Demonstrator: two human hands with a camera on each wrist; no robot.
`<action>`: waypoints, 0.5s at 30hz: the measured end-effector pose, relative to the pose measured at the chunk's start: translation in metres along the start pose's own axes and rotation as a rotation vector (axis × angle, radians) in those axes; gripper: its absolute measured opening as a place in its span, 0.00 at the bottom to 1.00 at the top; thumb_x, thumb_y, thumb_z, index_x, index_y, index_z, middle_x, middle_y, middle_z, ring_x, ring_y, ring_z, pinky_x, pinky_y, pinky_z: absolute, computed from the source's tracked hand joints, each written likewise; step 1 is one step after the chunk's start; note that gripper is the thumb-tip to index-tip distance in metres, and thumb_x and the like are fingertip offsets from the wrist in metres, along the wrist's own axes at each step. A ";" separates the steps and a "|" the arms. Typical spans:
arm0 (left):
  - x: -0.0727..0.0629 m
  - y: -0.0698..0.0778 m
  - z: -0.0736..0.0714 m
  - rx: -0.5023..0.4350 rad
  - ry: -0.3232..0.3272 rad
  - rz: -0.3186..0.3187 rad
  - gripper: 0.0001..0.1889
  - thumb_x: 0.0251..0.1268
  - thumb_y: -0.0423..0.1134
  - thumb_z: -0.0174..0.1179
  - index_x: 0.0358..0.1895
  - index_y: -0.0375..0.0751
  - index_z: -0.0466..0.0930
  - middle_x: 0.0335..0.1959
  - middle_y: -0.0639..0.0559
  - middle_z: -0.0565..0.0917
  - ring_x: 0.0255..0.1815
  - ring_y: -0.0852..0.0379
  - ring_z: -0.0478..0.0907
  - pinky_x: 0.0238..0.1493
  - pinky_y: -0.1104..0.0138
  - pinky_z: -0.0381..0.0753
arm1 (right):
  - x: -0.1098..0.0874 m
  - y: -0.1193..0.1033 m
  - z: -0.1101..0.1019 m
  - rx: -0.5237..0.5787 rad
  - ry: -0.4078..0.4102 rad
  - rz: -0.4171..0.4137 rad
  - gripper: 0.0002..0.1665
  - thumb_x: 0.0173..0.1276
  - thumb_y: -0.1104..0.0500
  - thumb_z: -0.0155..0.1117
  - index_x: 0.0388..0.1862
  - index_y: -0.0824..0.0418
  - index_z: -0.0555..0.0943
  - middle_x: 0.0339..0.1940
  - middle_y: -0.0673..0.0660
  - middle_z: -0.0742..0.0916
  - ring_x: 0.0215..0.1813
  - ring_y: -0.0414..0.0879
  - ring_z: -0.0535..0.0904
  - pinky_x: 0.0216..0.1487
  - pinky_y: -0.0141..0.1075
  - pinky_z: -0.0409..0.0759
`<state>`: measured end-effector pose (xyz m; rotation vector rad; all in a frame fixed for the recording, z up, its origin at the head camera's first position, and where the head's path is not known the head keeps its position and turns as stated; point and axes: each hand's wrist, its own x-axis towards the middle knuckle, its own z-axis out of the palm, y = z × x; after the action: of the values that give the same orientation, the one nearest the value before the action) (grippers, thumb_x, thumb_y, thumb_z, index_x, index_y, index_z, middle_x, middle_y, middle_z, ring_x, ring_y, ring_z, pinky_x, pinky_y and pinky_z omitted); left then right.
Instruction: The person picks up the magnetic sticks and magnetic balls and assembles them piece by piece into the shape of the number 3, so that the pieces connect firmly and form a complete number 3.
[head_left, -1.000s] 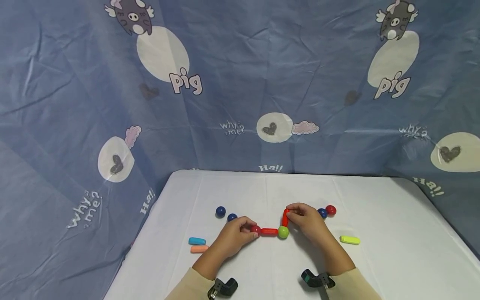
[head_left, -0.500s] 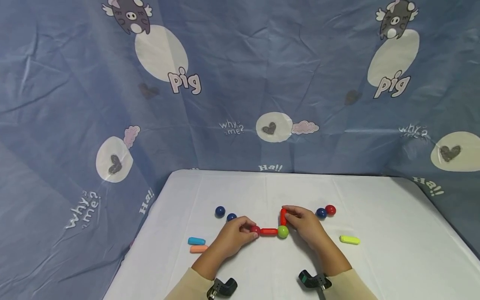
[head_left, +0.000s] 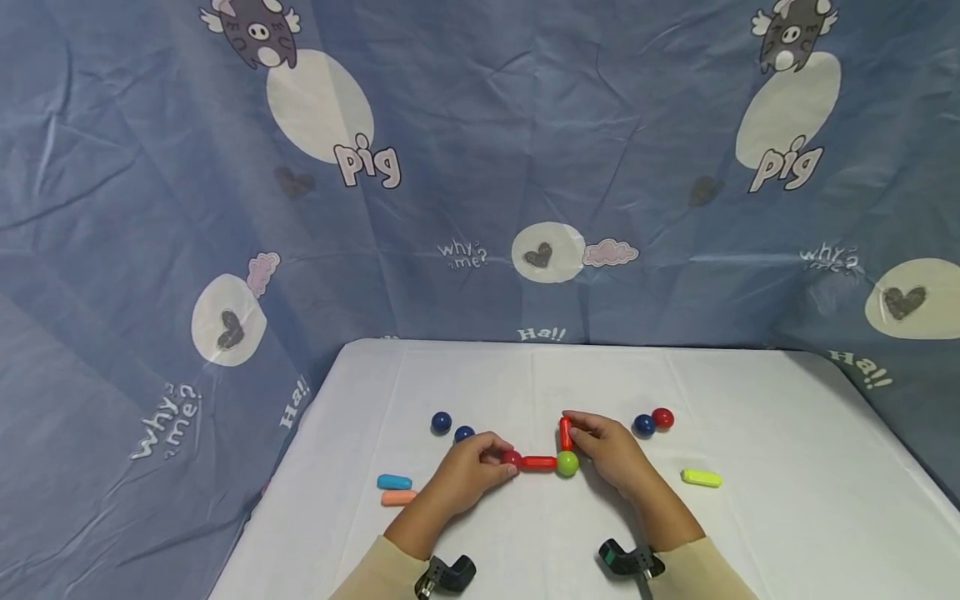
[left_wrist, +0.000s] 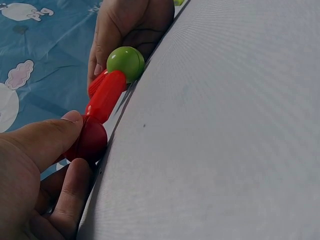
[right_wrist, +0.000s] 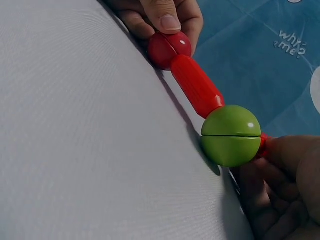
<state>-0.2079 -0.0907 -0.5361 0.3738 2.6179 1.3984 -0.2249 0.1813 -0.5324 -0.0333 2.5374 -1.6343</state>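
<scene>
My left hand point(head_left: 467, 473) pinches a dark red ball point(left_wrist: 91, 140) between thumb and fingers. A red rod point(right_wrist: 196, 85) joins that ball to a green ball point(right_wrist: 231, 136). From the green ball a second red rod point(head_left: 566, 433) points toward the far side of the table. My right hand point(head_left: 617, 454) holds this second rod between thumb and fingers; in the right wrist view the hand and the green ball hide most of it. Together the joined pieces make an L shape low over the white table.
Two blue balls point(head_left: 441, 423) lie beyond my left hand. A blue rod point(head_left: 393, 482) and an orange rod point(head_left: 398, 497) lie to its left. Right of my right hand are a blue ball point(head_left: 643, 426), a red ball point(head_left: 662, 418) and a yellow rod point(head_left: 701, 478) on the white table point(head_left: 787, 433).
My right hand has shifted slightly left with the second red rod, which now stands straighter away from the green ball. My left hand keeps its place on the red ball.
</scene>
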 end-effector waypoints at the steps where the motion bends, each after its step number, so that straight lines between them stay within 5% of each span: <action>1: 0.000 0.000 0.000 0.001 0.000 0.001 0.12 0.63 0.45 0.76 0.48 0.55 0.87 0.37 0.64 0.85 0.37 0.62 0.80 0.39 0.70 0.79 | 0.000 0.000 0.000 -0.005 0.002 0.005 0.22 0.78 0.58 0.63 0.69 0.53 0.82 0.67 0.55 0.86 0.77 0.57 0.73 0.75 0.55 0.70; 15: 0.000 -0.001 0.001 0.000 0.001 -0.005 0.13 0.63 0.45 0.76 0.48 0.54 0.87 0.36 0.63 0.85 0.37 0.61 0.80 0.38 0.70 0.79 | -0.001 -0.001 -0.004 0.027 0.031 0.051 0.17 0.78 0.53 0.63 0.62 0.55 0.84 0.56 0.53 0.89 0.59 0.48 0.83 0.63 0.44 0.83</action>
<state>-0.2082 -0.0904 -0.5371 0.3657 2.6182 1.3975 -0.2245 0.1846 -0.5299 0.0597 2.5159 -1.6627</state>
